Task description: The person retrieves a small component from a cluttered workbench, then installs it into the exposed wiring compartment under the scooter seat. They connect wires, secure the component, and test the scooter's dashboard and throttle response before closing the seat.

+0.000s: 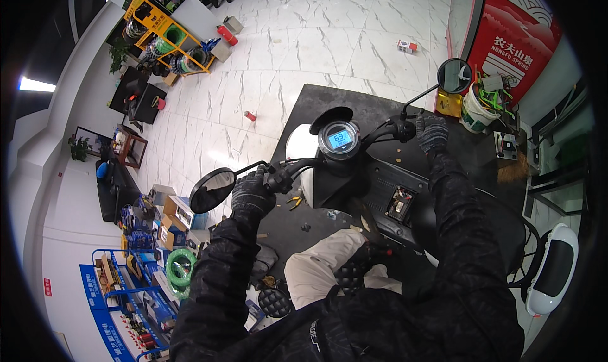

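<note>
An electric scooter [342,185] stands in front of me on a black mat [323,99]. My left hand [253,194], in a dark grey glove, is wrapped round the left handlebar grip, beside the switch housing [278,180]. My right hand [432,134], gloved the same way, closes round the right handlebar grip next to the brake lever and switches [404,131]. Both grips are mostly hidden by the gloves. Between them the round dashboard [339,138] glows blue. A mirror rises by each hand: the left mirror [213,190] and the right mirror [455,76]. An uncovered compartment [400,204] in the footboard shows wiring.
Yellow-handled pliers [295,201] lie on the mat to the left. A white bucket [479,109] of tools and scraps stands at the right. Boxes and shelves [136,292] crowd the near left. A tyre rack [174,42] and fire extinguisher [227,35] stand far left.
</note>
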`<act>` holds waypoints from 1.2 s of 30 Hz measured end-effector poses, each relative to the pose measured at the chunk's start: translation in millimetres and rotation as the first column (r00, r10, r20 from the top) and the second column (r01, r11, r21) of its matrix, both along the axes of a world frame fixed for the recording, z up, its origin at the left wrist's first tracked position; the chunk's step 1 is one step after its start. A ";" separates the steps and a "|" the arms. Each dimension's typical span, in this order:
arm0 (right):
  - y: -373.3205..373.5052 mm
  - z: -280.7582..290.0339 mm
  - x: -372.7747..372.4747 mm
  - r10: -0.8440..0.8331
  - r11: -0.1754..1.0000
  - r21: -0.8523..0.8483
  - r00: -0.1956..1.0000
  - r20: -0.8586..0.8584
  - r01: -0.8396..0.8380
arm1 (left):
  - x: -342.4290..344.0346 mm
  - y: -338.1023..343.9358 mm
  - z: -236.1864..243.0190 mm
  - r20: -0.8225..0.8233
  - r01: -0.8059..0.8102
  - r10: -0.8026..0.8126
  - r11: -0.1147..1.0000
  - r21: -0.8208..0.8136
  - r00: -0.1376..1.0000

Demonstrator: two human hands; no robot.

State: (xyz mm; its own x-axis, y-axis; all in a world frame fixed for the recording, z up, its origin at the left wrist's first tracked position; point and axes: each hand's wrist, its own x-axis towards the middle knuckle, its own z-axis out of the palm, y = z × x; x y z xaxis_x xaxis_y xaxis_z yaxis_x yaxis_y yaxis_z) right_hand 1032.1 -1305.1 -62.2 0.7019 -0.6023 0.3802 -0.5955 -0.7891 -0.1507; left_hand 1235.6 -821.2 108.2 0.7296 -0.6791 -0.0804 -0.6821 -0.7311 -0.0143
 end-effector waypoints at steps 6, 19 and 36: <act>-32.7 -4.6 17.4 0.088 0.970 0.244 0.956 -0.278 -0.019 | -1.2 -2.3 1.5 -0.011 -0.027 0.027 1.000 0.002 1.000; -57.5 20.0 39.6 0.530 0.786 0.601 0.661 -0.532 -0.147 | -2.1 0.0 -4.7 -0.029 -0.018 0.016 0.997 -0.069 0.999; -55.8 25.4 40.3 0.554 0.826 0.481 0.575 -0.602 -0.293 | 0.1 0.9 -3.9 -0.014 -0.001 0.000 0.997 -0.074 1.000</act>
